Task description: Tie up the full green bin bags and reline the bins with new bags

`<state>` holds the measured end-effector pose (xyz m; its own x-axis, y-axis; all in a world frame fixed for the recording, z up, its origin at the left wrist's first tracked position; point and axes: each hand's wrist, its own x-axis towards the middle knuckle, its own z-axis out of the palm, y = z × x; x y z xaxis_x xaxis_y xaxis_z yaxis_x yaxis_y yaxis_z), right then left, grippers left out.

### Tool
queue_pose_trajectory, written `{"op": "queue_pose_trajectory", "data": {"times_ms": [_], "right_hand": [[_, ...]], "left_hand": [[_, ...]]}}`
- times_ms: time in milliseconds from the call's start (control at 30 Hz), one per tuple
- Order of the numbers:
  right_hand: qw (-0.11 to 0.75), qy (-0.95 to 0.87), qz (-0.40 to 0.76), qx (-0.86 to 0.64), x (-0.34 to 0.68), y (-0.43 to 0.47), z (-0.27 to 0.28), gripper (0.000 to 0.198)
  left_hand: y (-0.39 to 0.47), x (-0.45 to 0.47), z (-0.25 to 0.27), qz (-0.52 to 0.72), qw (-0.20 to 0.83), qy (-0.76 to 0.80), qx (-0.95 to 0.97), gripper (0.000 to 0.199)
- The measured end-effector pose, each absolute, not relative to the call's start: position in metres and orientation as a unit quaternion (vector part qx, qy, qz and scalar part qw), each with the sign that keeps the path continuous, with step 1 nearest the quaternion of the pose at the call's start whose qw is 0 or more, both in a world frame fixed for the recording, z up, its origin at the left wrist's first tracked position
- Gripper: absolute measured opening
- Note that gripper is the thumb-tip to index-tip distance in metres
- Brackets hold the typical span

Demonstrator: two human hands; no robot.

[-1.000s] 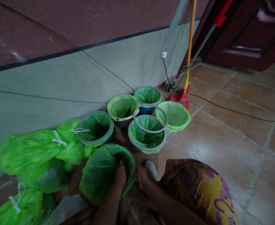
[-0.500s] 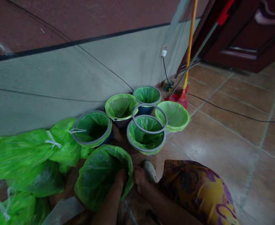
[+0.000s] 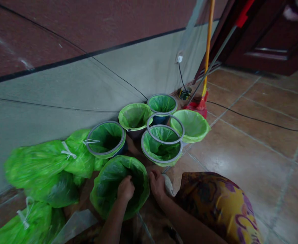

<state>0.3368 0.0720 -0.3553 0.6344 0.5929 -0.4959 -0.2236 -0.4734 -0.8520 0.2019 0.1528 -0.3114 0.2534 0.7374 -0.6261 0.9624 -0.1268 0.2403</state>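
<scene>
Nearest, the person's patterned yellow and purple clothing [image 3: 220, 206] fills the bottom right, cut off by the frame edge. Both forearms reach forward from the lower edge. The left hand [image 3: 125, 188] is curled into a fist inside the near rim of the nearest bin [image 3: 105, 186], gripping its green liner [image 3: 110, 176]; the bin body itself is hidden under the plastic. The right hand [image 3: 157, 183] rests just right of that rim with fingers bent, touching the liner's outer edge; whether it pinches anything I cannot tell. A pale object [image 3: 168, 184] sits just beyond the right hand, half covered by it and hard to identify. A clear plastic sheet [image 3: 75, 223] lies at the bottom left, partly cut off.

To the left, tied green bags [image 3: 42, 162] lie heaped on the floor against the wall, knotted with white strings; their contents do not show through. One is cropped at the bottom left corner.

Farther on stand five more lined bins. The left bin [image 3: 105, 139] and the middle bin [image 3: 161, 149] carry grey rings over their liners, and a loose grey ring [image 3: 165, 128] leans on the middle one. Behind are a bin against the wall [image 3: 135, 117], a far bin [image 3: 162, 103] and a right bin [image 3: 193, 125]. All look empty inside, though their depths are dark.

Farthest, a red broom [image 3: 202, 98] with a yellow handle leans by a wall socket [image 3: 179, 59], its top out of sight.
</scene>
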Motion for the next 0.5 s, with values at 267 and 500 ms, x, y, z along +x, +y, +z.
{"op": "queue_pose_trajectory", "data": {"times_ms": [267,500], "right_hand": [[0.33,-0.286,0.382,-0.814,0.312,0.081,-0.333,0.037],[0.333,-0.267,0.393,-0.815,0.313,0.088,-0.329,0.052]], "left_hand": [[0.065,0.198,-0.278,-0.189,0.297,0.541,0.763,0.057],[0.046,0.186,-0.29,-0.21,0.266,0.519,0.785,0.054]]}}
